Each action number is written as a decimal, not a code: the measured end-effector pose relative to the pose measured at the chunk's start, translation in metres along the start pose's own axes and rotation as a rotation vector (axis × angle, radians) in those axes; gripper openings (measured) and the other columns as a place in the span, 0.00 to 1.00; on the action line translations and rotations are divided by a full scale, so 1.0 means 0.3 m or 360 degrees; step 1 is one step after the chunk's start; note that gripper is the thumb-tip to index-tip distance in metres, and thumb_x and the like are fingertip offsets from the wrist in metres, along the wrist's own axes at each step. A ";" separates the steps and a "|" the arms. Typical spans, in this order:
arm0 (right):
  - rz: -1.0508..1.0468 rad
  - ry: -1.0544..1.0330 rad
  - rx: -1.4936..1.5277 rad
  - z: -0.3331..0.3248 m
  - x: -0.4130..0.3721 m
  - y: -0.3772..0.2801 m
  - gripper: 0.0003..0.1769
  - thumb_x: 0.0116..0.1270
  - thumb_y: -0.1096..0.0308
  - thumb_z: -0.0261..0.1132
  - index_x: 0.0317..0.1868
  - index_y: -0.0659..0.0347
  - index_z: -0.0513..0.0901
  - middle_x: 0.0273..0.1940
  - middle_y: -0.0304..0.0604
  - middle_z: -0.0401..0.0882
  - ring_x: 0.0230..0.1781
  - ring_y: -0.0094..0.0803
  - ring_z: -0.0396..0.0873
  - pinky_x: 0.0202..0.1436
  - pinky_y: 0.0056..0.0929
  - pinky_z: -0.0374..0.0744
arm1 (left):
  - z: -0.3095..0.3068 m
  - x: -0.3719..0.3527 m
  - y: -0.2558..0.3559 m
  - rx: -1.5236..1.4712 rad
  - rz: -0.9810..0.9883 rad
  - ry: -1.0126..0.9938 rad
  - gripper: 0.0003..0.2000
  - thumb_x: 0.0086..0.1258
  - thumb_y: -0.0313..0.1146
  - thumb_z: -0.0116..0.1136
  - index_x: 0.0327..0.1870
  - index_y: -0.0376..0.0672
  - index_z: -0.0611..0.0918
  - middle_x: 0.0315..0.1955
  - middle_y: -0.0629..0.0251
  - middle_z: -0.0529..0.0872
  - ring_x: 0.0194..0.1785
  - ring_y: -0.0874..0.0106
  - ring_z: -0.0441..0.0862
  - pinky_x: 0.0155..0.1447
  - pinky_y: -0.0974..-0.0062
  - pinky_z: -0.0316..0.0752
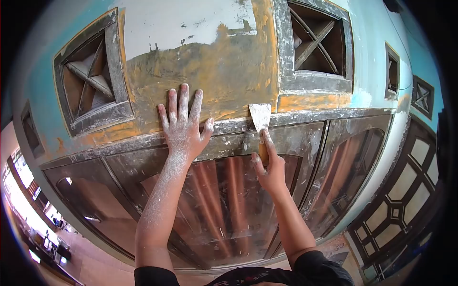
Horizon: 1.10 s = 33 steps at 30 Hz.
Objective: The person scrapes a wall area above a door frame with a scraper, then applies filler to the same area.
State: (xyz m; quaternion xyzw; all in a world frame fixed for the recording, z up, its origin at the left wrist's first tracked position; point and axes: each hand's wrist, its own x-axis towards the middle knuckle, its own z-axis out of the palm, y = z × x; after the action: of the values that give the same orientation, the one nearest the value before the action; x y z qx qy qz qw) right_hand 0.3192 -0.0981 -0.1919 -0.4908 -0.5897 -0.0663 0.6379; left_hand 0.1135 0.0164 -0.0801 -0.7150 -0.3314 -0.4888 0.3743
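Note:
Powdered with white dust, my left hand [182, 128] lies against the wall with its fingers spread, over the top rail of the window frame and the bare patch above it. My right hand [270, 164] grips the wooden handle of a putty knife [260, 116], its wide metal blade pointing up. The blade's edge is at the lower part of the scraped wall [205, 71], just above the dark wooden window frame [310, 114]. That wall patch is grey-brown with orange streaks, and white filler covers its upper part.
Vents with crossed wooden bars sit left [90, 78] and right [317, 40] of the patch. Below are glass panes with reddish curtains [214, 205] behind. A panelled door [398, 190] stands at right. A tiled floor [95, 252] shows at lower left.

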 end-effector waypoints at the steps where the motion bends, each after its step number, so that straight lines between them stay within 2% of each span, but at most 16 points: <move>1: -0.0027 0.0000 0.0036 -0.002 0.001 0.004 0.41 0.72 0.73 0.65 0.82 0.53 0.60 0.59 0.66 0.82 0.53 0.64 0.84 0.52 0.40 0.84 | 0.001 -0.018 0.003 0.0012 -0.0009 0.0000 0.40 0.69 0.48 0.61 0.83 0.55 0.62 0.85 0.59 0.51 0.87 0.51 0.43 0.84 0.38 0.38; 11: -0.0176 0.0002 0.0121 0.003 -0.022 0.009 0.39 0.74 0.70 0.66 0.82 0.56 0.61 0.63 0.63 0.81 0.59 0.59 0.83 0.57 0.37 0.82 | 0.021 -0.137 0.030 -0.0066 -0.0076 -0.0094 0.41 0.69 0.47 0.63 0.83 0.53 0.61 0.85 0.54 0.48 0.87 0.49 0.40 0.83 0.35 0.34; 13: -0.0198 -0.0076 0.0240 0.016 -0.038 0.025 0.38 0.75 0.69 0.66 0.82 0.57 0.60 0.65 0.62 0.80 0.60 0.53 0.85 0.56 0.35 0.82 | 0.024 -0.157 0.047 -0.0071 -0.0118 -0.0138 0.41 0.69 0.47 0.63 0.83 0.52 0.61 0.85 0.51 0.47 0.87 0.47 0.39 0.83 0.34 0.33; 14: -0.0255 -0.0071 0.0216 0.041 -0.045 0.052 0.37 0.76 0.69 0.65 0.81 0.60 0.60 0.60 0.60 0.84 0.56 0.42 0.88 0.54 0.32 0.81 | 0.021 -0.167 0.052 -0.0084 -0.0116 -0.0148 0.41 0.69 0.47 0.63 0.83 0.52 0.61 0.85 0.51 0.47 0.87 0.47 0.39 0.83 0.34 0.33; 15: -0.0257 -0.0072 0.0229 0.046 -0.056 0.040 0.37 0.76 0.69 0.65 0.81 0.60 0.60 0.60 0.60 0.84 0.56 0.42 0.88 0.54 0.32 0.81 | 0.010 -0.172 0.058 -0.0102 -0.0110 -0.0158 0.41 0.70 0.47 0.62 0.84 0.51 0.61 0.85 0.50 0.47 0.87 0.47 0.39 0.83 0.33 0.34; 17: 0.0146 -0.0215 0.0607 0.063 -0.078 0.002 0.35 0.75 0.70 0.65 0.78 0.62 0.60 0.53 0.53 0.85 0.48 0.31 0.84 0.52 0.28 0.80 | -0.018 -0.186 0.070 -0.0101 -0.0118 -0.0194 0.39 0.71 0.48 0.60 0.83 0.50 0.62 0.85 0.50 0.47 0.87 0.46 0.39 0.83 0.34 0.34; 18: 0.0027 -0.0193 0.0705 0.086 -0.084 -0.003 0.32 0.75 0.71 0.65 0.74 0.62 0.61 0.50 0.48 0.80 0.45 0.25 0.77 0.50 0.25 0.79 | -0.037 -0.198 0.079 -0.0231 -0.0103 -0.0213 0.38 0.72 0.48 0.59 0.82 0.49 0.64 0.85 0.50 0.47 0.87 0.46 0.39 0.83 0.35 0.35; 21: 0.0095 -0.0336 0.0955 0.148 -0.132 -0.017 0.26 0.77 0.74 0.58 0.72 0.63 0.62 0.60 0.44 0.72 0.58 0.26 0.72 0.61 0.25 0.72 | -0.086 -0.273 0.131 -0.0511 -0.0117 -0.0413 0.27 0.77 0.47 0.50 0.72 0.42 0.76 0.83 0.48 0.53 0.86 0.44 0.44 0.83 0.34 0.40; 23: 0.0015 -0.0263 0.1021 0.207 -0.170 -0.002 0.24 0.77 0.73 0.58 0.70 0.64 0.64 0.58 0.46 0.75 0.58 0.27 0.74 0.61 0.28 0.74 | -0.076 -0.355 0.165 -0.0733 -0.0012 -0.0417 0.24 0.77 0.47 0.51 0.65 0.40 0.79 0.80 0.45 0.60 0.84 0.40 0.51 0.81 0.34 0.48; 25: -0.0112 -0.0148 0.1080 0.250 -0.192 -0.026 0.19 0.79 0.72 0.55 0.67 0.65 0.68 0.56 0.49 0.80 0.57 0.28 0.77 0.61 0.31 0.76 | -0.061 -0.421 0.196 -0.1357 -0.0248 -0.0462 0.20 0.78 0.42 0.49 0.62 0.40 0.81 0.74 0.46 0.70 0.82 0.45 0.57 0.80 0.43 0.55; 26: -0.0102 -0.0148 0.1093 0.273 -0.198 -0.033 0.19 0.79 0.71 0.55 0.67 0.66 0.69 0.56 0.51 0.81 0.57 0.30 0.78 0.62 0.32 0.76 | -0.053 -0.432 0.191 -0.1389 -0.0201 -0.0359 0.18 0.81 0.39 0.47 0.62 0.39 0.81 0.62 0.49 0.82 0.73 0.52 0.73 0.73 0.55 0.67; 27: -0.0086 -0.0149 0.1106 0.292 -0.201 -0.048 0.19 0.80 0.70 0.54 0.66 0.66 0.70 0.55 0.52 0.82 0.56 0.32 0.79 0.63 0.33 0.76 | -0.072 -0.430 0.185 -0.1390 -0.0197 -0.0357 0.18 0.81 0.39 0.47 0.62 0.39 0.81 0.62 0.49 0.82 0.73 0.52 0.73 0.73 0.55 0.67; 29: -0.0141 -0.0121 0.0996 0.322 -0.189 -0.077 0.19 0.80 0.69 0.54 0.66 0.66 0.71 0.55 0.54 0.82 0.55 0.38 0.81 0.64 0.36 0.76 | -0.114 -0.427 0.176 -0.2003 -0.0887 -0.0732 0.19 0.85 0.42 0.46 0.59 0.35 0.81 0.52 0.51 0.87 0.58 0.59 0.84 0.66 0.65 0.74; 30: -0.0186 -0.0097 0.0886 0.330 -0.177 -0.097 0.19 0.81 0.67 0.54 0.66 0.67 0.73 0.55 0.56 0.83 0.54 0.44 0.83 0.65 0.40 0.76 | -0.107 -0.428 0.174 -0.1981 -0.0781 -0.0456 0.19 0.86 0.43 0.46 0.57 0.35 0.81 0.42 0.58 0.88 0.46 0.69 0.84 0.55 0.70 0.77; 31: -0.0179 -0.0101 0.0881 0.335 -0.158 -0.116 0.19 0.81 0.67 0.54 0.66 0.67 0.73 0.55 0.56 0.83 0.54 0.44 0.83 0.65 0.40 0.76 | -0.140 -0.403 0.151 -0.1986 -0.0789 -0.0460 0.19 0.86 0.43 0.46 0.57 0.35 0.81 0.42 0.58 0.88 0.46 0.69 0.84 0.55 0.70 0.77; 33: -0.0517 -0.0052 0.0402 0.335 -0.108 -0.166 0.21 0.78 0.64 0.59 0.67 0.62 0.76 0.54 0.56 0.83 0.51 0.57 0.82 0.63 0.47 0.78 | -0.199 -0.345 0.084 -0.1673 -0.0916 -0.0690 0.19 0.86 0.45 0.47 0.54 0.35 0.80 0.37 0.63 0.87 0.42 0.71 0.83 0.52 0.68 0.78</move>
State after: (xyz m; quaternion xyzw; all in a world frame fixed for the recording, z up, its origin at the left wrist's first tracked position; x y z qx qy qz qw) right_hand 0.2076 -0.0686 -0.2088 -0.3062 -0.6750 -0.0859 0.6658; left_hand 0.0765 -0.0587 -0.1691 -0.7681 -0.2944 -0.5115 -0.2484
